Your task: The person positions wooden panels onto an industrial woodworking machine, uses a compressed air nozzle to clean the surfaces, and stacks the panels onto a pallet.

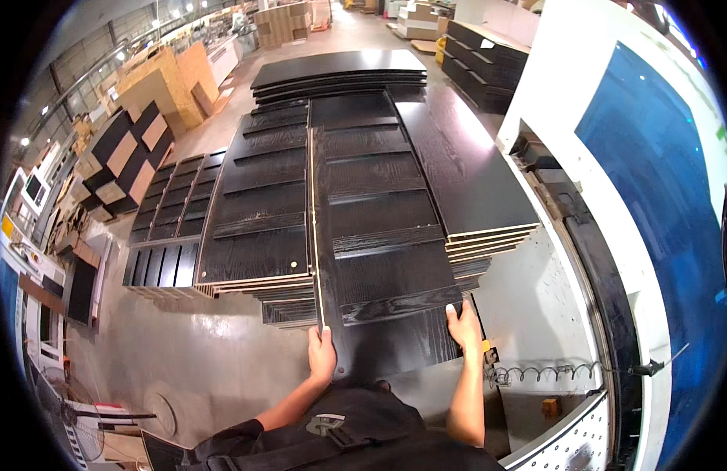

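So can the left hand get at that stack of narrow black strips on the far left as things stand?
Probably not. The left hand grips the near edge of the long black wood-grain panel, and a wide stack of black panels lies between it and the narrow strips, which sit well off to the left.

Both bare forearms extended forward, left hand (322,355) and right hand (465,328) spread apart, fingers curled, gripping.

Black woodgrain panel (383,330) lying flat (pale edges) atop stack
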Demonstrator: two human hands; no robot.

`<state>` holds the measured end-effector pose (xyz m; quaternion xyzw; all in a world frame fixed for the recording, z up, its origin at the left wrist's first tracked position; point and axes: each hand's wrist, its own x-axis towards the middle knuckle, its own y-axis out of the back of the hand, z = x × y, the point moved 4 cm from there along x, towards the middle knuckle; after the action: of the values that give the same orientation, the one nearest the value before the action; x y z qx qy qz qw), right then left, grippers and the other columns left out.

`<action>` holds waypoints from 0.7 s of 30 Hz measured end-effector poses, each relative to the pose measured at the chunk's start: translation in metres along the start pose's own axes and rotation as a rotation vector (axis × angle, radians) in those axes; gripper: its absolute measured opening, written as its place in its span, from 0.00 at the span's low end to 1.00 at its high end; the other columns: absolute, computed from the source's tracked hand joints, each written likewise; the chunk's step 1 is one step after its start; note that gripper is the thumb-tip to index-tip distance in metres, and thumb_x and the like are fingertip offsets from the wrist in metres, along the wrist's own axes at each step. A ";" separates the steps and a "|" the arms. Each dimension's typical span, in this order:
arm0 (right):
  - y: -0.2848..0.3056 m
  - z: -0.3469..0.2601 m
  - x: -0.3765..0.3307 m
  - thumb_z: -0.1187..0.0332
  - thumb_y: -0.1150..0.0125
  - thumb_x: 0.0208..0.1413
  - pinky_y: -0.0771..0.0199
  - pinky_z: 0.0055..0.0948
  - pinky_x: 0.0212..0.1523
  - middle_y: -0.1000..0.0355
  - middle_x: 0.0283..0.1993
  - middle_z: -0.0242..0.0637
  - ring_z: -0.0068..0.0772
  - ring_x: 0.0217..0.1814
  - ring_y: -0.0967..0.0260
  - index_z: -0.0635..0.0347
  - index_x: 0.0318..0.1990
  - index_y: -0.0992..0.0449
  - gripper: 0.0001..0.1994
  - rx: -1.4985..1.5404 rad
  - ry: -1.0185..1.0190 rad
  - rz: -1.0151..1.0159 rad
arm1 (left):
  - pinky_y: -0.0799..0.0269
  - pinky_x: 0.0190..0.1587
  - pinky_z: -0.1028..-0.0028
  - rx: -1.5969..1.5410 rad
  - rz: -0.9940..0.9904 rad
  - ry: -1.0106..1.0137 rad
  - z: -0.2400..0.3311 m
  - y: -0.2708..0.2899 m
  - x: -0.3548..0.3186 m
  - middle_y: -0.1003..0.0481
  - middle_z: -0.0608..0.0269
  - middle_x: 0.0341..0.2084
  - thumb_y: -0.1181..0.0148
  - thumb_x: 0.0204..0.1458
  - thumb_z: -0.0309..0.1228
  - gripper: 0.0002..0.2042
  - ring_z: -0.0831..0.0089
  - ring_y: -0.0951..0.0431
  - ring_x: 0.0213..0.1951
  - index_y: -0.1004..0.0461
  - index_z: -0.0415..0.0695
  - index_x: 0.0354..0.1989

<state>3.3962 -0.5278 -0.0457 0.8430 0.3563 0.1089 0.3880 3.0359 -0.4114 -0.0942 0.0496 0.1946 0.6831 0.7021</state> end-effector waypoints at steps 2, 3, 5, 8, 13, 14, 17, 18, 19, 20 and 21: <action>0.001 0.007 0.012 0.48 0.40 0.66 0.26 0.45 0.58 0.22 0.55 0.60 0.57 0.59 0.23 0.67 0.61 0.27 0.29 0.190 -0.019 -0.118 | 0.31 0.49 0.51 0.005 0.000 -0.044 0.007 -0.007 -0.005 0.23 0.38 0.41 0.52 0.70 0.45 0.19 0.42 0.23 0.45 0.33 0.38 0.50; -0.002 0.016 0.020 0.47 0.41 0.67 0.27 0.43 0.58 0.21 0.54 0.57 0.52 0.58 0.23 0.68 0.60 0.27 0.29 0.236 -0.058 -0.159 | 0.30 0.48 0.50 0.021 -0.004 -0.009 0.005 -0.010 -0.005 0.22 0.39 0.39 0.52 0.70 0.45 0.19 0.42 0.21 0.43 0.33 0.38 0.52; -0.012 0.030 0.034 0.46 0.44 0.69 0.28 0.40 0.59 0.20 0.52 0.53 0.45 0.56 0.23 0.70 0.59 0.26 0.30 0.343 -0.089 -0.210 | 0.30 0.47 0.51 -0.014 0.024 -0.040 -0.007 -0.017 -0.004 0.22 0.40 0.38 0.51 0.70 0.44 0.18 0.43 0.21 0.42 0.34 0.38 0.52; -0.011 0.029 0.047 0.45 0.48 0.71 0.29 0.40 0.60 0.21 0.52 0.53 0.46 0.56 0.24 0.72 0.59 0.26 0.31 0.261 -0.058 -0.194 | 0.29 0.47 0.53 -0.080 0.028 -0.084 -0.009 -0.030 -0.006 0.21 0.40 0.37 0.50 0.70 0.41 0.17 0.46 0.20 0.41 0.35 0.37 0.53; -0.017 0.017 0.068 0.51 0.41 0.67 0.29 0.43 0.61 0.22 0.53 0.54 0.52 0.57 0.25 0.65 0.57 0.24 0.25 0.103 -0.028 0.090 | 0.29 0.44 0.54 -0.018 0.083 -0.138 -0.018 -0.038 -0.002 0.22 0.41 0.37 0.51 0.70 0.39 0.17 0.47 0.21 0.39 0.36 0.35 0.52; -0.008 0.001 0.066 0.55 0.39 0.66 0.28 0.43 0.59 0.22 0.51 0.51 0.50 0.55 0.24 0.64 0.56 0.23 0.21 -0.004 0.035 0.290 | 0.29 0.44 0.55 -0.017 0.068 -0.131 -0.019 -0.041 0.001 0.23 0.41 0.36 0.51 0.70 0.39 0.17 0.48 0.22 0.39 0.36 0.35 0.52; 0.019 -0.058 0.075 0.63 0.38 0.65 0.28 0.39 0.55 0.25 0.46 0.45 0.45 0.51 0.26 0.64 0.52 0.23 0.15 0.079 0.178 0.411 | 0.29 0.42 0.57 -0.023 0.092 -0.176 -0.053 -0.047 0.010 0.25 0.44 0.34 0.50 0.69 0.40 0.18 0.49 0.23 0.36 0.37 0.35 0.52; 0.022 -0.068 0.084 0.64 0.39 0.66 0.28 0.38 0.54 0.25 0.45 0.45 0.45 0.50 0.26 0.65 0.52 0.24 0.14 0.134 0.283 0.452 | 0.30 0.42 0.58 -0.036 0.088 -0.198 -0.053 -0.047 0.012 0.26 0.45 0.33 0.49 0.69 0.40 0.18 0.49 0.24 0.36 0.37 0.34 0.51; 0.020 -0.081 0.101 0.64 0.40 0.67 0.28 0.39 0.56 0.26 0.48 0.46 0.45 0.52 0.27 0.64 0.54 0.25 0.15 0.137 0.342 0.437 | 0.30 0.41 0.59 -0.042 0.100 -0.223 -0.053 -0.045 0.010 0.26 0.45 0.34 0.48 0.69 0.39 0.17 0.49 0.24 0.36 0.36 0.34 0.50; 0.020 -0.095 0.119 0.64 0.41 0.67 0.28 0.39 0.57 0.26 0.51 0.47 0.45 0.54 0.27 0.64 0.57 0.26 0.16 0.137 0.400 0.425 | 0.30 0.41 0.59 -0.047 0.088 -0.213 -0.062 -0.047 0.009 0.26 0.45 0.34 0.48 0.69 0.39 0.17 0.49 0.24 0.36 0.36 0.34 0.50; 0.015 -0.112 0.137 0.62 0.43 0.69 0.29 0.39 0.59 0.27 0.54 0.48 0.45 0.56 0.27 0.64 0.60 0.28 0.19 0.143 0.441 0.410 | 0.30 0.41 0.59 -0.015 0.136 -0.220 -0.076 -0.045 0.006 0.26 0.45 0.34 0.48 0.69 0.39 0.17 0.49 0.24 0.36 0.36 0.34 0.50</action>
<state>3.4515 -0.3757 0.0278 0.8785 0.2614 0.3398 0.2108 3.0524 -0.4232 -0.1803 0.1320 0.1074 0.7210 0.6717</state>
